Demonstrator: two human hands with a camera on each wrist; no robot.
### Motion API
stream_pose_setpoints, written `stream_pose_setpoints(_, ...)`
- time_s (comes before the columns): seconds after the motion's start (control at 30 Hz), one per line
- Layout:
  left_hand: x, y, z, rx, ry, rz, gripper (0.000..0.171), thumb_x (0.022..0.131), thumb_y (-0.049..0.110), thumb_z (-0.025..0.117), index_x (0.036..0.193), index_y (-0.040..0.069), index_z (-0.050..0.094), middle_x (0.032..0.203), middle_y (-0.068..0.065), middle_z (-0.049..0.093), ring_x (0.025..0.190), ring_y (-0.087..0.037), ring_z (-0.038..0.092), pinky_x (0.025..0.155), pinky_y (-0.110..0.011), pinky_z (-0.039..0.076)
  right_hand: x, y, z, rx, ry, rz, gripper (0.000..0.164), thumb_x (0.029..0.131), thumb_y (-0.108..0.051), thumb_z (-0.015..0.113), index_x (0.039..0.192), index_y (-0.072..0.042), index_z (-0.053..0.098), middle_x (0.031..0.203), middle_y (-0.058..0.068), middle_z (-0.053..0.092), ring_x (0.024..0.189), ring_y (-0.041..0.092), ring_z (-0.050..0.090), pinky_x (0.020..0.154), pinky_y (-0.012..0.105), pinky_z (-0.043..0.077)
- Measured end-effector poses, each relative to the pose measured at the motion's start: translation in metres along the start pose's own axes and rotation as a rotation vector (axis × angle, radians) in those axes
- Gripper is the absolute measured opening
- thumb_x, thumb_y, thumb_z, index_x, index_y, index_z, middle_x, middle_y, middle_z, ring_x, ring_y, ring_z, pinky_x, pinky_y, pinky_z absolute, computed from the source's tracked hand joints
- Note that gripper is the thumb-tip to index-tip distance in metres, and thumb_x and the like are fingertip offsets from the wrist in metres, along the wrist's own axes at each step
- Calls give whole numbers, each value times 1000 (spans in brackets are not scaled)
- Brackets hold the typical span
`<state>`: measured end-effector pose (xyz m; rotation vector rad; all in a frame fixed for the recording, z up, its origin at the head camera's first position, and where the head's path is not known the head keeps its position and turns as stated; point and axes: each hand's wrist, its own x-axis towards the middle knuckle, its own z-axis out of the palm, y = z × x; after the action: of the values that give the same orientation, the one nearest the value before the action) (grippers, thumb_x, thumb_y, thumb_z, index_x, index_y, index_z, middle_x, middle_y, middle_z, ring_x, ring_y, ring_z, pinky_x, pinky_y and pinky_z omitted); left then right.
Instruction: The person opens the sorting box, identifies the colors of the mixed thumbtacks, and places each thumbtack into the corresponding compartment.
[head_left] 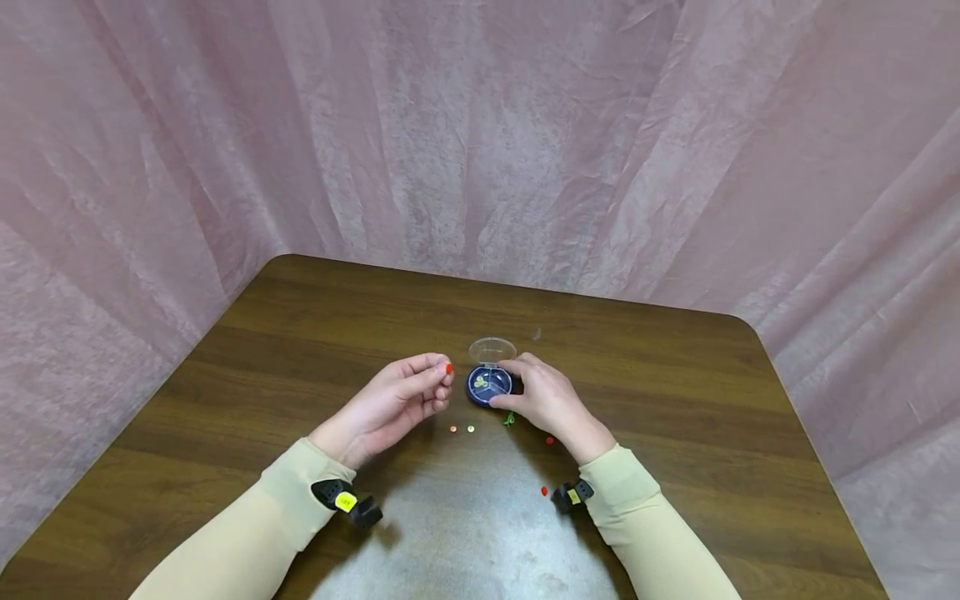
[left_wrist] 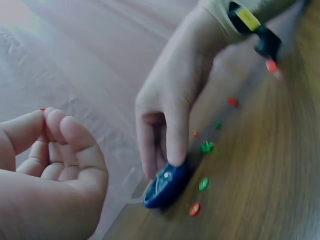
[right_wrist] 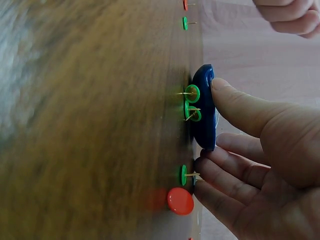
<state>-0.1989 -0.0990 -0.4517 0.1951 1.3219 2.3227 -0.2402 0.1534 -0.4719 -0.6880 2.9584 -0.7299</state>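
Note:
My left hand [head_left: 397,407] pinches a red thumbtack [head_left: 449,367] between thumb and forefinger, left of a small round case. The case [head_left: 476,400] is dark blue with divided compartments, and its clear lid [head_left: 492,351] stands open at the back. A few pale thumbtacks [head_left: 480,382] lie in the left compartment. My right hand [head_left: 551,402] grips the case from the right, with the thumb on its near rim and the fingers round the far side. In the right wrist view, several green thumbtacks [right_wrist: 192,93] lie right by the case, pins showing.
In front of the case lie an orange-red thumbtack [head_left: 453,429] and a pale green thumbtack [head_left: 471,429]. Red thumbtacks [head_left: 550,440] are scattered near the right wrist. The brown wooden table [head_left: 360,300] ends at a pink curtain [head_left: 465,150].

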Motion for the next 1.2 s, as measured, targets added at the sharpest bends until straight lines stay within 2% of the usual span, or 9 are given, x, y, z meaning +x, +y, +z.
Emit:
stream_pose_setpoints(0.1, -2, 5, 3, -103, -48, 29, 9, 101, 14, 58, 107, 7, 59, 94, -3, 59, 82, -14, 53, 75, -26, 45, 0, 0, -1, 3, 0, 1, 64, 79, -44, 81, 132, -14, 66, 110, 0, 64, 97, 18, 61, 85, 33, 47)
stream_pose_setpoints(0.23, -3, 9, 7, -145, -90, 57, 9, 103, 13, 54, 107, 7, 59, 95, -4, 57, 81, -14, 52, 75, -27, 44, 1, 1, -2, 0, 8, -5, 63, 79, -44, 81, 132, -13, 66, 110, 0, 64, 97, 19, 62, 84, 33, 47)
stream_pose_setpoints(0.4, -3, 10, 12, -115, -104, 84, 9, 103, 11, 53, 107, 5, 58, 94, -4, 57, 81, -15, 52, 75, -27, 44, 2, 0, -4, -5, 16, -16, 63, 79, -44, 81, 131, -13, 66, 109, 0, 64, 95, 19, 62, 83, 33, 47)
stream_pose_setpoints(0.5, -1, 9, 13, -42, -67, 96, 10, 101, 12, 58, 107, 4, 60, 93, -5, 59, 80, -15, 53, 74, -27, 45, 1, -1, -3, -8, 17, -20, 63, 79, -44, 81, 131, -13, 66, 108, 1, 64, 95, 19, 62, 83, 34, 47)
stream_pose_setpoints(0.6, 1, 4, 12, 126, 11, 94, 17, 97, 17, 65, 107, 3, 62, 91, -8, 59, 79, -18, 54, 74, -29, 47, 0, -2, 0, -9, 12, -23, 62, 79, -44, 81, 131, -14, 66, 108, 1, 64, 95, 19, 62, 83, 34, 47)
stream_pose_setpoints(0.7, 4, -3, 9, 363, 91, 86, 30, 94, 21, 69, 110, -4, 62, 92, -16, 60, 78, -21, 56, 75, -33, 49, -1, -4, 5, -3, 7, -34, 61, 79, -44, 81, 130, -14, 67, 108, 1, 64, 95, 19, 62, 83, 34, 47)
stream_pose_setpoints(0.8, 10, -8, 8, 622, 122, 95, 30, 94, 25, 69, 108, -2, 65, 90, -16, 60, 77, -24, 56, 72, -36, 49, -1, -5, 8, -1, 5, -44, 60, 79, -44, 81, 129, -13, 67, 108, 1, 64, 96, 19, 62, 84, 34, 47)
stream_pose_setpoints(1.03, 31, -14, 11, 1339, 114, 336, 5, 94, 23, 69, 92, 19, 69, 81, 11, 61, 74, -8, 55, 68, -26, 45, -4, -4, 4, 0, 12, -46, 59, 80, -42, 81, 129, -13, 67, 111, 3, 65, 97, 20, 62, 84, 35, 48)
stream_pose_setpoints(1.2, 44, -19, 11, 1655, 87, 428, 5, 92, 25, 71, 89, 26, 67, 84, 16, 55, 74, -4, 52, 67, -23, 44, -4, -2, 3, -13, 3, -31, 58, 81, -43, 80, 129, -15, 67, 111, 1, 64, 95, 18, 61, 82, 34, 47)
